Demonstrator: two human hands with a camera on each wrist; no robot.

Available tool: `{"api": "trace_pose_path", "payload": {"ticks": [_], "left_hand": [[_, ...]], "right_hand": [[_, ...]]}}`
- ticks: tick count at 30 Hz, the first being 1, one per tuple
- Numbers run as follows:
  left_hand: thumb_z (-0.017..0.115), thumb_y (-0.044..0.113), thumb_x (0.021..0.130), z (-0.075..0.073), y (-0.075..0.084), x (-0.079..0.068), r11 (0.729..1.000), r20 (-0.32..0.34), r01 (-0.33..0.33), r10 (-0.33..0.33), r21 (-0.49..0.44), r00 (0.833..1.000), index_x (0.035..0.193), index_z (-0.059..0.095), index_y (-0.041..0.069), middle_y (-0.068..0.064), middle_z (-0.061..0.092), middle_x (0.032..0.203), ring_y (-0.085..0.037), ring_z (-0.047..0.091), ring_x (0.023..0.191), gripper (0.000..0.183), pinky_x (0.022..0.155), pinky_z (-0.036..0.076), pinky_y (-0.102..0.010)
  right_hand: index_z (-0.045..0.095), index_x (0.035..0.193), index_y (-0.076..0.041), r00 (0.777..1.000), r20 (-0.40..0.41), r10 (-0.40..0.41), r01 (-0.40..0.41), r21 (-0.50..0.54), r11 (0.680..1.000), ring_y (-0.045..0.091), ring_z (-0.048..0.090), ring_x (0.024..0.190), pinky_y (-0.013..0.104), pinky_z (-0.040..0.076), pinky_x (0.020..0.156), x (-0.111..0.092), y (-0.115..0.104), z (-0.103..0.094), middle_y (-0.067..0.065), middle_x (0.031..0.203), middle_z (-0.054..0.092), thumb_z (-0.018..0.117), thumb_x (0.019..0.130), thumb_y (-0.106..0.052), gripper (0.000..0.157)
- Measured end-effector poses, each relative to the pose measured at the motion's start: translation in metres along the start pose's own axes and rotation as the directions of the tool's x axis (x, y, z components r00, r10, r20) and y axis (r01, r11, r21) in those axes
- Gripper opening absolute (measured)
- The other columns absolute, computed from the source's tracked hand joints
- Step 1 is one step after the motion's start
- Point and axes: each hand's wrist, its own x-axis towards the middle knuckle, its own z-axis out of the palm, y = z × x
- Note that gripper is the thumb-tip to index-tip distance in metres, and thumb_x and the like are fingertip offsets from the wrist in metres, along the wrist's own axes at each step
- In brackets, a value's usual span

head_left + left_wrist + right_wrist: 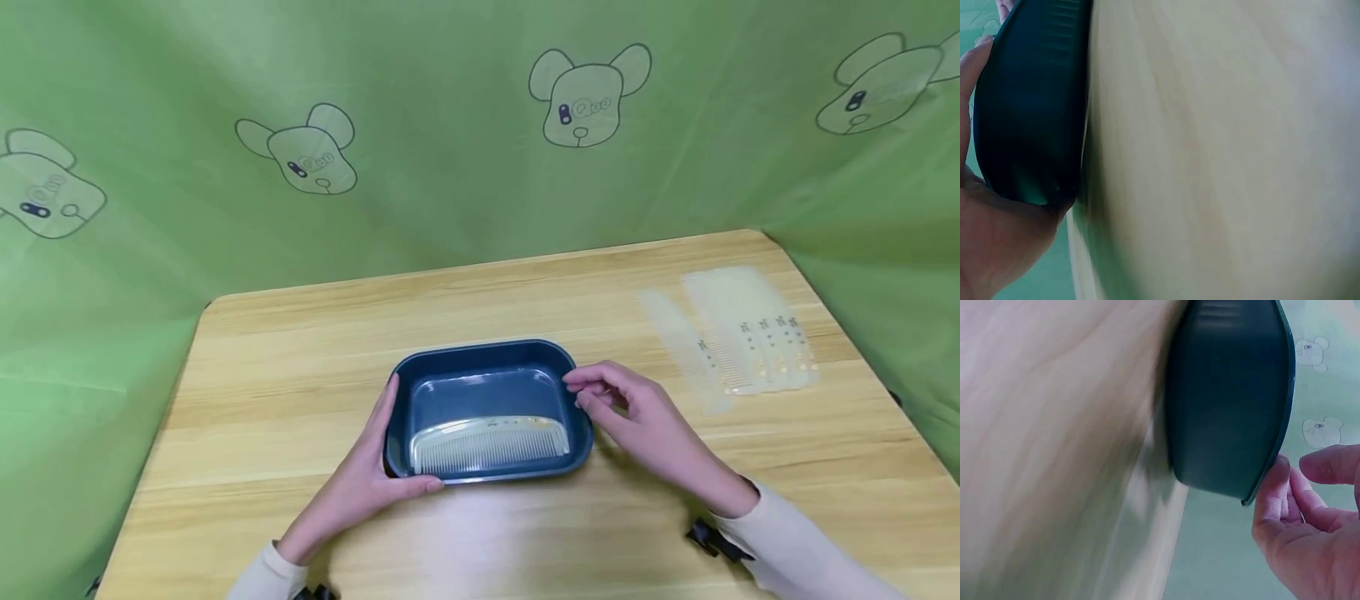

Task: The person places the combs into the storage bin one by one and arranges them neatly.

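A dark blue rectangular tray (487,392) with rounded corners sits near the middle of the table. Inside it, along the near side, lies a pale translucent comb (491,443), its teeth toward me. My left hand (371,475) grips the tray's near left corner, fingers along the left side and thumb along the near rim. In the left wrist view, the left hand (997,231) spans the end of the tray (1032,106). At the tray's right rim is my right hand (637,417), fingers loosely bent. The right wrist view shows a fingertip of the right hand (1310,531) at the rim, its thumb apart.
Several translucent combs (750,333) lie overlapping on the right side of the wooden table (300,350), with one separate comb (686,350) just left of them. A green curtain (450,167) printed with bear heads hangs behind and beside the table.
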Motion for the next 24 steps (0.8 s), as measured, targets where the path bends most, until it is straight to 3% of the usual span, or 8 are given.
{"api": "trace_pose_path", "payload": {"ticks": [9, 17, 24], "left_hand": [[0.102, 0.036, 0.079, -0.001, 0.000, 0.000, 1.000, 0.003, 0.015, -0.015, 0.004, 1.000, 0.177, -0.003, 0.030, -0.005, -0.003, 0.183, -0.031, 0.003, 0.165, 0.144, 0.126, 0.012, -0.067], [0.102, 0.033, 0.078, 0.000, -0.002, 0.000, 1.000, -0.001, 0.006, -0.006, -0.010, 1.000, 0.177, -0.003, 0.033, -0.007, -0.002, 0.183, -0.030, 0.003, 0.165, 0.144, 0.126, 0.012, -0.067], [0.102, 0.030, 0.078, 0.001, -0.003, 0.000, 1.000, -0.004, -0.002, 0.002, -0.015, 1.000, 0.177, -0.002, 0.032, -0.004, -0.002, 0.183, -0.029, 0.003, 0.165, 0.144, 0.126, 0.011, -0.068]], "right_hand": [[0.072, 0.129, 0.000, 0.993, -0.113, -0.036, 0.027, -0.078, 0.997, 0.008, 0.066, 0.101, 0.014, 0.054, 0.088, -0.004, 0.015, -0.019, 0.012, 0.115, 0.075, 0.066, 0.102, 0.010, 0.029], [0.071, 0.133, -0.002, 0.976, -0.202, -0.078, 0.035, -0.205, 0.978, 0.006, 0.064, 0.100, 0.010, 0.050, 0.087, -0.014, 0.030, -0.038, 0.012, 0.117, 0.076, 0.072, 0.099, 0.009, 0.036], [0.066, 0.136, 0.003, 0.972, -0.233, -0.028, -0.028, -0.235, 0.971, 0.002, 0.062, 0.098, 0.008, 0.048, 0.087, -0.019, 0.039, -0.049, 0.016, 0.116, 0.073, 0.076, 0.098, 0.007, 0.039]]}}
